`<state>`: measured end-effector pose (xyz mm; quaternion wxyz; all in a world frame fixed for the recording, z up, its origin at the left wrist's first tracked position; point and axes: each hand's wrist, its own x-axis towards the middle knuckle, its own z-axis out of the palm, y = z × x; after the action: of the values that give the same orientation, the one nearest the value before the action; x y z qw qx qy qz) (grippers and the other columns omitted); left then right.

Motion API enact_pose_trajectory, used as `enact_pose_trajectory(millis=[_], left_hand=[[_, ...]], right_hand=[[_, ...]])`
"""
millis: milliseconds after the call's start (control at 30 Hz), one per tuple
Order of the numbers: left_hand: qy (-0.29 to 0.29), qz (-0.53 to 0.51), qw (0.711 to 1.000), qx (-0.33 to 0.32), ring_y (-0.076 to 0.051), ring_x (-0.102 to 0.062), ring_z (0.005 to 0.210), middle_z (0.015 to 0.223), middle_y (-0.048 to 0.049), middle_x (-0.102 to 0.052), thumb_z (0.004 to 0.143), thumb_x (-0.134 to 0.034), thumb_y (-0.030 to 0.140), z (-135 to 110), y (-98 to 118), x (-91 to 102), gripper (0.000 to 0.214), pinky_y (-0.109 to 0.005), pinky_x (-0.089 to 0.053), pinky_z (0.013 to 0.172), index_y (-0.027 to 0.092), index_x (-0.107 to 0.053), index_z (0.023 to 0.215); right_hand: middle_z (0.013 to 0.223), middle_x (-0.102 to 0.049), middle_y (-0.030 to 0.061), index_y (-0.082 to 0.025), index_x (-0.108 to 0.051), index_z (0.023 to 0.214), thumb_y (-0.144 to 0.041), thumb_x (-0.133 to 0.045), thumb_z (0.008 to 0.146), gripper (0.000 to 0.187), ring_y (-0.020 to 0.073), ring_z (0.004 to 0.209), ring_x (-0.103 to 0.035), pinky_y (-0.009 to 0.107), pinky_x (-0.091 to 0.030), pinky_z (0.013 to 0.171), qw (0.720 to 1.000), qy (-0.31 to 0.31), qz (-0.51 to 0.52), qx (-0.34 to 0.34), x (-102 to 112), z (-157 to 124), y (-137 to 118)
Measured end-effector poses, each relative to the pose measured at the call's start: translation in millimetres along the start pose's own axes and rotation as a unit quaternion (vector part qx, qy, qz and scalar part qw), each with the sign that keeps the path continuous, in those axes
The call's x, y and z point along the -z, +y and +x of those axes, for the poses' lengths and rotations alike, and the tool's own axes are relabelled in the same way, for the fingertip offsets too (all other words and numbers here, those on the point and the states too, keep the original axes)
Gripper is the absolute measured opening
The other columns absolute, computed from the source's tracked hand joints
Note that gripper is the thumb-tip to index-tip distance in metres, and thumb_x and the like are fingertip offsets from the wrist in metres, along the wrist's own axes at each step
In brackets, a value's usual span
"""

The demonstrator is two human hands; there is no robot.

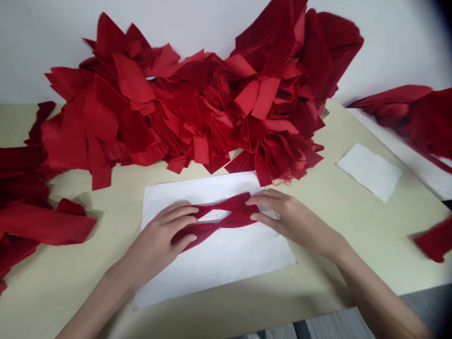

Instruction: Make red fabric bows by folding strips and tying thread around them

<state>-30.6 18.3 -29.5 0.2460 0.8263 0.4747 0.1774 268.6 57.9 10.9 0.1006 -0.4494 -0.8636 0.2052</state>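
A narrow red fabric strip (221, 217), folded and crossed at its middle, lies on a white sheet (226, 263) in front of me. My left hand (163, 235) grips the strip's left end with curled fingers. My right hand (282, 214) pinches its right end between thumb and fingers. Both hands rest on the white sheet.
A large heap of red fabric pieces (197, 99) fills the back of the beige table (353, 235). More red pieces (31, 207) lie at the left edge, others (413, 113) at the right. A small white rectangle (369, 170) lies to the right.
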Motion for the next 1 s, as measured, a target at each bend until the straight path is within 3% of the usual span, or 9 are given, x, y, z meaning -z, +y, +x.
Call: enact_pose_trajectory(millis=[300,367,433,500,567,733,833,1000], left_hand=[[-0.002,-0.001,1.000,0.006,-0.021,-0.046,0.127,0.131,-0.0004,-0.057,0.090,-0.050,0.023,-1,0,-0.9,0.024,-0.042,-0.044,0.106,0.026,-0.061,0.111],[0.000,-0.006,1.000,0.003,-0.021,-0.046,0.126,0.130,-0.0002,-0.057,0.090,-0.049,0.023,-1,-1,-1.3,0.024,-0.042,-0.044,0.105,0.027,-0.062,0.110],[-0.002,-0.008,1.000,0.001,-0.021,-0.046,0.126,0.130,-0.0003,-0.057,0.091,-0.048,0.023,-1,-2,-1.6,0.023,-0.041,-0.044,0.105,0.026,-0.061,0.110],[-0.003,-0.006,1.000,-0.002,-0.020,-0.046,0.127,0.131,-0.0004,-0.057,0.091,-0.048,0.023,-1,-3,-1.7,0.023,-0.041,-0.044,0.106,0.026,-0.061,0.110],[-0.002,-0.002,1.000,-0.005,-0.020,-0.045,0.127,0.131,-0.0004,-0.057,0.091,-0.049,0.024,0,-2,-1.1,0.023,-0.042,-0.043,0.106,0.026,-0.060,0.111],[0.025,-0.014,1.000,0.001,-0.021,-0.044,0.129,0.130,-0.0022,-0.058,0.092,-0.050,0.026,2,4,3.7,0.023,-0.042,-0.043,0.106,0.025,-0.058,0.113],[0.067,-0.028,0.997,0.004,-0.020,-0.046,0.127,0.128,-0.0031,-0.059,0.091,-0.050,0.023,2,5,6.3,0.021,-0.041,-0.044,0.105,0.024,-0.058,0.110],[0.114,-0.041,0.993,-0.001,-0.021,-0.052,0.121,0.120,-0.0046,-0.063,0.090,-0.050,0.017,1,3,8.1,0.018,-0.040,-0.046,0.101,0.022,-0.061,0.103]], right_hand=[[0.093,-0.063,0.0026,-0.021,-0.063,0.092,-0.015,-0.050,0.088,0.015,0.0138,0.075,-0.063,0.029,-0.052,0.069,0.998,0.006,0.013,-0.054,-6,-11,-5],[0.097,-0.064,0.0045,-0.020,-0.063,0.095,-0.019,-0.052,0.089,0.013,0.0166,0.082,-0.063,0.032,-0.053,0.075,0.999,0.023,-0.015,-0.041,-6,-7,-7],[0.111,-0.062,0.0077,-0.020,-0.062,0.103,-0.027,-0.056,0.088,0.018,0.0211,0.102,-0.060,0.036,-0.051,0.088,0.999,0.035,-0.030,0.002,-8,1,-11],[0.128,-0.055,0.0101,-0.018,-0.058,0.113,-0.036,-0.062,0.084,0.034,0.0250,0.122,-0.048,0.040,-0.044,0.100,0.998,0.014,-0.025,0.063,-11,13,-18],[0.133,-0.052,0.0122,-0.016,-0.054,0.117,-0.039,-0.067,0.079,0.046,0.0270,0.127,-0.043,0.042,-0.041,0.104,0.994,-0.033,-0.014,0.108,-16,26,-27],[0.104,-0.065,0.0088,-0.016,-0.054,0.106,-0.016,-0.064,0.080,0.028,0.0226,0.099,-0.060,0.038,-0.050,0.084,0.992,-0.091,0.023,0.089,-25,46,-40],[0.103,-0.065,0.0068,-0.017,-0.054,0.103,-0.009,-0.059,0.080,0.025,0.0195,0.090,-0.062,0.035,-0.050,0.077,0.994,-0.075,0.049,0.062,-28,47,-39],[0.096,-0.065,0.0062,-0.017,-0.055,0.097,-0.012,-0.059,0.082,0.016,0.0180,0.085,-0.063,0.033,-0.050,0.077,0.995,-0.036,0.071,0.055,-36,45,-37]])
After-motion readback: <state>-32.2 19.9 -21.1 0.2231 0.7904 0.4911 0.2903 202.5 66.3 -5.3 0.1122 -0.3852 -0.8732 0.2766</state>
